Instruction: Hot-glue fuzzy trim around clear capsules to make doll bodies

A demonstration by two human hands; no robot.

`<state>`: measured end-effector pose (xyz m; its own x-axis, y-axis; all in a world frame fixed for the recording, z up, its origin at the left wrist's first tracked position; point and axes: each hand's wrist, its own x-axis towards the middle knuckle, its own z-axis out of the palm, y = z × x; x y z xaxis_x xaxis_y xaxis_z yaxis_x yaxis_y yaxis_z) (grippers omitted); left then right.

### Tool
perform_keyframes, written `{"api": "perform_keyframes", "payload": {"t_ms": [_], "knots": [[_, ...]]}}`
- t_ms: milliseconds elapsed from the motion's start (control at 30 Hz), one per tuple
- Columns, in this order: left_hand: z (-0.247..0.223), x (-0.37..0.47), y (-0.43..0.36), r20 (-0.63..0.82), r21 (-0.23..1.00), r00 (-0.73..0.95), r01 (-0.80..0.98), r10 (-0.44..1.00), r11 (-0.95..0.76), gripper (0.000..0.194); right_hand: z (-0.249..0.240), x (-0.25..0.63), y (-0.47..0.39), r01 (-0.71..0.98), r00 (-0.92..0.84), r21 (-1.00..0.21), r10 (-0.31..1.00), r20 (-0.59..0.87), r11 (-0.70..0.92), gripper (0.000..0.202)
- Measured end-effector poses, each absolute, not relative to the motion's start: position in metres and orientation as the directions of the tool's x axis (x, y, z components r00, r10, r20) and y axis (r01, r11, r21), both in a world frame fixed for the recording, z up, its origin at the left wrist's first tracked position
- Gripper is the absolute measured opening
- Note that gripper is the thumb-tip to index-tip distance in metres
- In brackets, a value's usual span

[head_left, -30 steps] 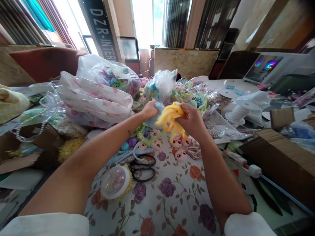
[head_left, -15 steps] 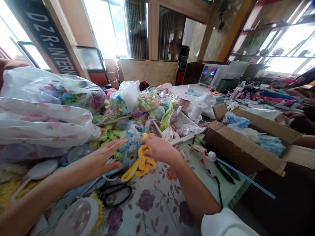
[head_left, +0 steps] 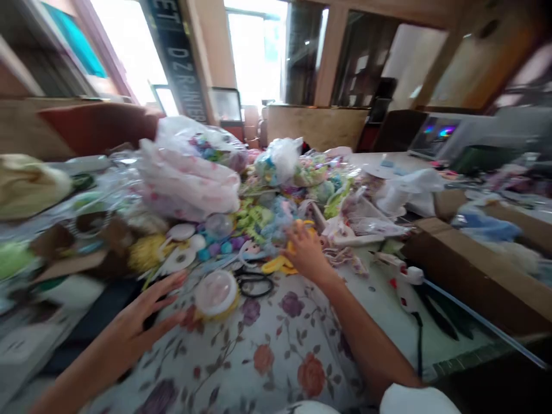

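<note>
My right hand (head_left: 308, 253) reaches to the edge of the pile, with its blurred fingers bent over a looped, fuzzy yellow cord (head_left: 279, 265). Part of the cord shows beyond the fingertips. On the left, my left hand (head_left: 150, 316) hovers over the flowered cloth (head_left: 263, 359), fingers stretched apart and holding nothing. Between the hands lie black-handled scissors (head_left: 255, 284) and a round white-rimmed clear container (head_left: 217, 292) on yellow fuzz. Light blue plush pieces (head_left: 280, 215) and green ones (head_left: 250, 217) lie just behind the right hand.
A cardboard box (head_left: 466, 276) with blue and white fluff stands at the right. A glue gun (head_left: 407, 282) with its cord lies beside it. Plastic bags (head_left: 190, 184) fill the back left. A small open carton (head_left: 73, 261) sits at the left. White spools (head_left: 179, 260) lie nearby.
My view has swung left, showing more of the table's left side. My left hand has drawn back from the pile toward the near left. My right hand is still at the yellow cord.
</note>
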<state>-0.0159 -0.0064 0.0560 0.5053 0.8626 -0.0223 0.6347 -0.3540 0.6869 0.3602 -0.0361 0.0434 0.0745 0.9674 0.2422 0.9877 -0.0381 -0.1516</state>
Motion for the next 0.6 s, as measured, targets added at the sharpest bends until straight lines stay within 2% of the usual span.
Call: {"api": "perform_keyframes", "payload": {"t_ms": [67, 133, 200, 300, 433, 600], "knots": [[0.061, -0.012, -0.015, 0.002, 0.746, 0.452, 0.593, 0.892, -0.302, 0.056, 0.051, 0.354, -0.047, 0.98, 0.088, -0.198, 0.913, 0.399, -0.008, 0.056], [0.062, -0.006, -0.02, 0.027, 0.772, 0.399, 0.575, 0.917, -0.273, 0.063, 0.051, 0.342, -0.06, 0.944, 0.064, -0.311, 0.86, 0.506, 0.112, 0.051], [0.057, 0.002, -0.024, 0.045, 0.78, 0.442, 0.545, 0.896, -0.308, 0.076, 0.045, 0.326, -0.072, 0.857, 0.019, -0.447, 0.852, 0.522, 0.255, 0.047], [0.04, 0.017, -0.029, 0.163, 0.669, 0.532, 0.559, 0.831, -0.489, 0.096, 0.028, 0.296, -0.083, 0.725, -0.156, -0.554, 0.881, 0.447, 0.41, 0.048], [0.018, 0.041, -0.032, 0.199, 0.581, 0.551, 0.6, 0.81, -0.55, 0.091, 0.005, 0.269, -0.077, 0.683, -0.305, -0.525, 0.851, 0.428, 0.509, 0.052], [0.01, 0.058, -0.026, 0.339, 0.666, 0.439, 0.513, 0.832, -0.542, 0.069, -0.013, 0.262, -0.067, 0.675, -0.301, -0.468, 0.792, 0.531, 0.57, 0.05]]}}
